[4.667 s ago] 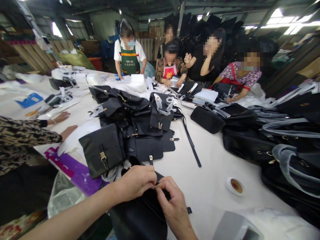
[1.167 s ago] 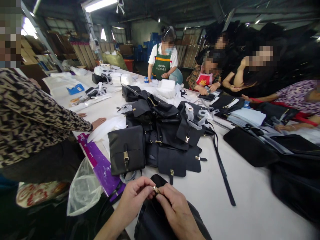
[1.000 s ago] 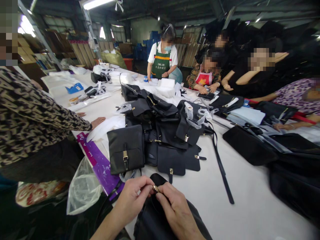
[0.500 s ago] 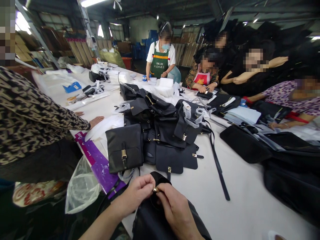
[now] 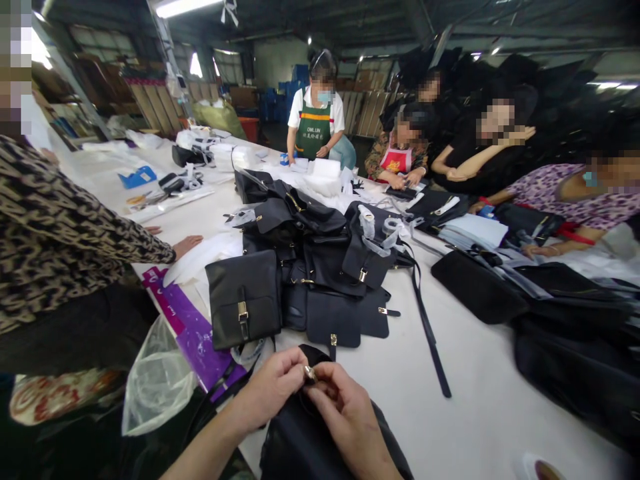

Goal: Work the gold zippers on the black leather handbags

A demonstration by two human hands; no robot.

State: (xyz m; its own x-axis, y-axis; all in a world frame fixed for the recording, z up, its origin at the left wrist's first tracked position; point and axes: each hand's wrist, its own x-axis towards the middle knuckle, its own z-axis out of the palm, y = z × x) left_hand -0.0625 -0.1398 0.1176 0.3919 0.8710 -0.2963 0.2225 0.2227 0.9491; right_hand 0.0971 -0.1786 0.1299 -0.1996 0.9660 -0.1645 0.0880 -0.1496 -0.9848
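Note:
A black bag [image 5: 295, 440] lies at the table's near edge, directly below my hands. My left hand [image 5: 273, 387] is closed, its thumb and fingertips pinching a shiny gold-coloured metal clasp [image 5: 309, 373] at the top of the bag. From the other side my right hand [image 5: 350, 417] pinches the same clasp between thumb and bent fingers. The fingers partly cover the clasp, so its exact form is hidden. Just beyond, a black flap bag [image 5: 245, 287] with a gold buckle stands on the table, beside a heap of similar black bags [image 5: 333, 273].
A black strap [image 5: 430, 333] trails across the white table [image 5: 480, 393]. More black bags [image 5: 480, 287] lie at right. A person's patterned sleeve [image 5: 75, 227] reaches in from the left, above a clear plastic bag [image 5: 160, 380]. Several co-workers, one in a green apron [image 5: 315, 127], are across the table.
More of the metal clasp shows between my fingertips now, and my right fingers have shifted on it. The whole view has swung slightly, moving the scene a little left.

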